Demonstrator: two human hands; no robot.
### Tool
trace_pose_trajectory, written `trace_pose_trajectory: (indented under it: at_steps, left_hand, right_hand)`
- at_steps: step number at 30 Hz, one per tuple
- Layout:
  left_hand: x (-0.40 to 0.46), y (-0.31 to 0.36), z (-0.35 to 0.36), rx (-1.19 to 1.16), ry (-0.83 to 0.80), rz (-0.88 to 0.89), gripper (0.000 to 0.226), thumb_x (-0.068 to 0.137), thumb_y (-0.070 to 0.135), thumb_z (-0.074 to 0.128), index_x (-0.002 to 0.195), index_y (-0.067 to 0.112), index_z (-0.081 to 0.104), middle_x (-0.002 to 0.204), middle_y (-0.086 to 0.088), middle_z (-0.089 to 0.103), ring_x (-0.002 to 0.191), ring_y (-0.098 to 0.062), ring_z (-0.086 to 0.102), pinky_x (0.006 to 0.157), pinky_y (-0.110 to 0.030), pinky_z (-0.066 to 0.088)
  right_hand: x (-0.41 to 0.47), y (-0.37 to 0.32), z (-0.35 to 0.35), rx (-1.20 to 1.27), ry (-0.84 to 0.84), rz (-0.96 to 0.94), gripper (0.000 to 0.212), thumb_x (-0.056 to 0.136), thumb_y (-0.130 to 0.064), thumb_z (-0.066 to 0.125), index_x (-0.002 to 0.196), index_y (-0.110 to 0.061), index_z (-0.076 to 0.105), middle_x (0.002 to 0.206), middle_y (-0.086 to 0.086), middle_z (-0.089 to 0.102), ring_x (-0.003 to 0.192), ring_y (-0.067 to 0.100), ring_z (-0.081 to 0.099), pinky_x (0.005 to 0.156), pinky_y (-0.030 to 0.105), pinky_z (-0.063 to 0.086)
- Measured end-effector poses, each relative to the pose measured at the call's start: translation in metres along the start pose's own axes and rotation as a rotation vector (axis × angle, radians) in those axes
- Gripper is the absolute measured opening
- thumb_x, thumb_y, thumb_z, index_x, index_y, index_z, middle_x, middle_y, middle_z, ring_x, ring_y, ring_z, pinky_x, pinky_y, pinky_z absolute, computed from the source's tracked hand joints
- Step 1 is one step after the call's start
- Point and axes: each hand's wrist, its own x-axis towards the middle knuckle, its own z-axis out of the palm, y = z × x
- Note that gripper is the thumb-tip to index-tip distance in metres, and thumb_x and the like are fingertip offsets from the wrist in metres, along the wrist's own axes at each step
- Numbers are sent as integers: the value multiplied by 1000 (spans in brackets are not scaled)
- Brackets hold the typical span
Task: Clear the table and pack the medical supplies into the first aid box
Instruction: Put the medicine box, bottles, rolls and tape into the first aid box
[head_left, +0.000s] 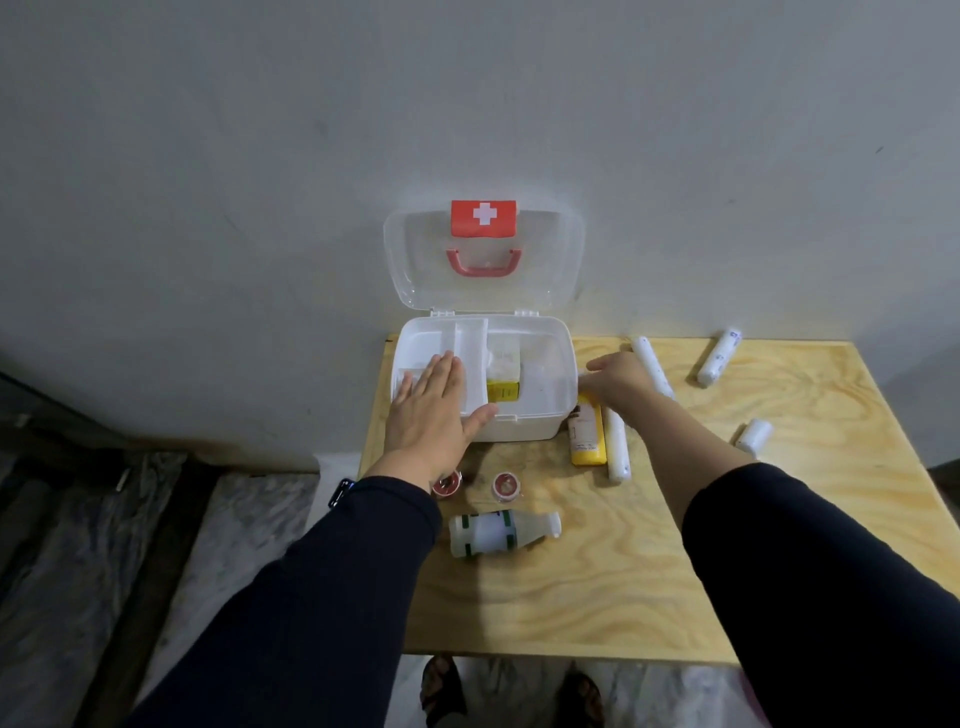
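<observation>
Pressing my spread left hand (436, 405) flat on the first aid box (545, 415) at frame centre, steadying it, I am reaching my loosely open, empty right hand (621, 376) beside it.

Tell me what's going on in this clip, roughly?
A person is packing supplies into an open first aid box on a wooden table. The left hand lies flat over the box's inner tray, while the right hand reaches toward the box's right side, holding nothing visible. A yellow box is already inside; a bottle, two tape rolls and several white rolls remain out.
</observation>
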Motion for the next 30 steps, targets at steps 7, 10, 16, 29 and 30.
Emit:
trace_pose_trajectory:
  at_steps: [7, 10, 16, 29, 30]
  left_hand:
    - [-2, 1, -2, -17, -4, -4, 79, 96, 62, 15, 155, 13, -3, 163, 0, -9, 150, -13, -9, 120, -36, -6]
    - [-2, 1, -4, -22, -11, -3, 79, 96, 62, 16, 155, 12, -2, 163, 0, -8, 150, -13, -9, 121, -37, -5]
    - [-3, 4, -8, -7, 5, -11, 80, 97, 61, 19, 155, 9, 1, 164, -3, -1, 150, -15, -1, 122, -39, 0]
    - [2, 4, -3, -14, 32, -10, 81, 95, 63, 17, 155, 10, 5, 164, -3, 0, 150, -14, -3, 121, -36, -5]
    - [2, 4, -2, -12, 33, -12, 81, 95, 64, 16, 155, 11, 5, 164, -2, 0, 150, -13, -3, 121, -36, -6]
  right_hand:
    - [-16, 7, -28, 232, 104, -184, 31, 90, -18, 61, 119, -8, 65, 103, 8, 65, 101, 27, 63, 94, 45, 54]
    - [-25, -5, -46, 211, 224, -288, 31, 93, -16, 57, 123, -8, 62, 117, 14, 66, 111, 29, 61, 94, 33, 49]
    - [-35, -43, -77, 239, 355, -480, 31, 93, -20, 58, 121, -10, 63, 112, 13, 69, 103, 25, 63, 91, 39, 50]
    - [-21, -54, -7, 54, 237, -490, 33, 91, -5, 50, 122, -5, 61, 123, 12, 64, 115, 27, 58, 95, 31, 46]
    - [-19, -53, -2, 32, 229, -484, 34, 90, -3, 50, 122, -5, 61, 123, 12, 64, 115, 27, 58, 96, 33, 47]
